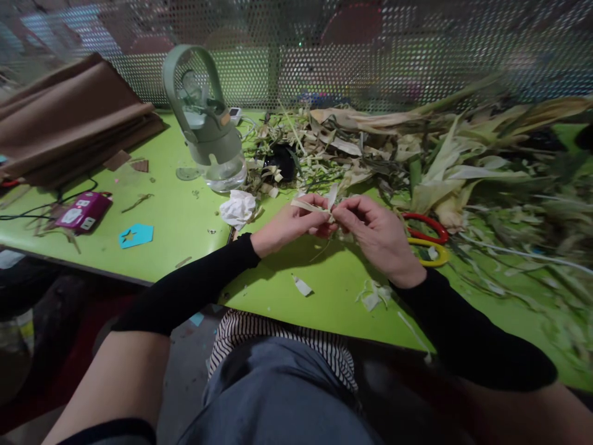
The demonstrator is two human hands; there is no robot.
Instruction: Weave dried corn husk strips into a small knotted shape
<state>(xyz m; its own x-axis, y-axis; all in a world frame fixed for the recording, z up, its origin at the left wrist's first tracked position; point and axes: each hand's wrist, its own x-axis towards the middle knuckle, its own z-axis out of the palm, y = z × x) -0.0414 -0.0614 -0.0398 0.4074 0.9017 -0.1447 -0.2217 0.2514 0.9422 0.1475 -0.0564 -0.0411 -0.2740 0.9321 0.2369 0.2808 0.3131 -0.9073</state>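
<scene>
Both hands meet above the green table (273, 287), closed on pale strips of corn husk (312, 207). My left hand (299, 224) pinches the strips between thumb and fingers, and their ends stick out above it. From the other side, my right hand (373, 232) has thumb and fingertips pressed together on the same husk, touching or nearly touching the left fingers. How the strips are joined between the fingertips is too small to make out. Scissors with a red and a yellow handle loop (430, 254) lie beside my right wrist, their blades hidden.
A heap of corn husks (445, 164) and scraps fills the back and right. A green-lidded water bottle (210, 139) and crumpled tissue (238, 209) stand left of my hands. Farther left are brown folded sheets (69, 123), a purple plug block (83, 212) and blue paper (136, 236). Perforated metal (296, 62) borders the back.
</scene>
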